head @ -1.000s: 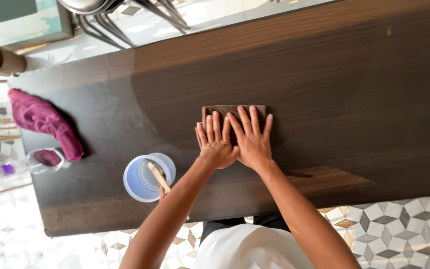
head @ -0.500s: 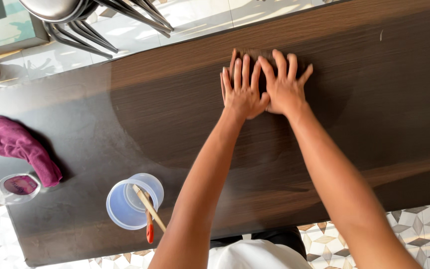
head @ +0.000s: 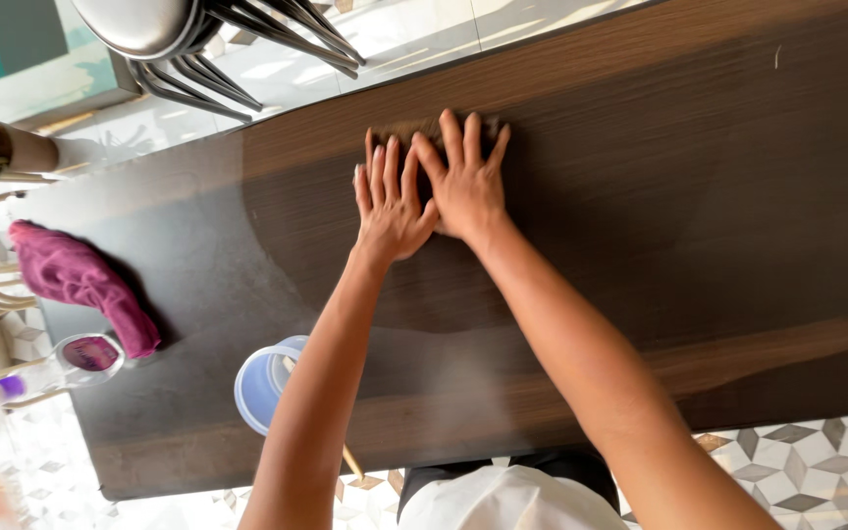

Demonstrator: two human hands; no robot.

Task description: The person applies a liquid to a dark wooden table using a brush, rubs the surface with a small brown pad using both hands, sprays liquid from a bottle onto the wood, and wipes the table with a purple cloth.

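Observation:
Both my hands lie flat, side by side with fingers spread, on a brown pad [head: 412, 129] near the far edge of the dark wooden tabletop [head: 699, 196]. My left hand [head: 388, 204] covers the pad's left part. My right hand [head: 462, 184] covers its right part, thumb against the left hand. Only thin brown strips of the pad show past the fingertips; the rest is hidden under my palms.
A magenta cloth [head: 79, 279] lies at the table's left end, with a small round jar [head: 90, 353] next to it. A clear plastic cup [head: 261, 385] holding a wooden-handled brush stands near the front edge, partly behind my left forearm. A metal stool [head: 184, 34] stands beyond the far edge.
Both hands slid the pad from the middle of the table out to the far edge, then a little to the left along that edge.

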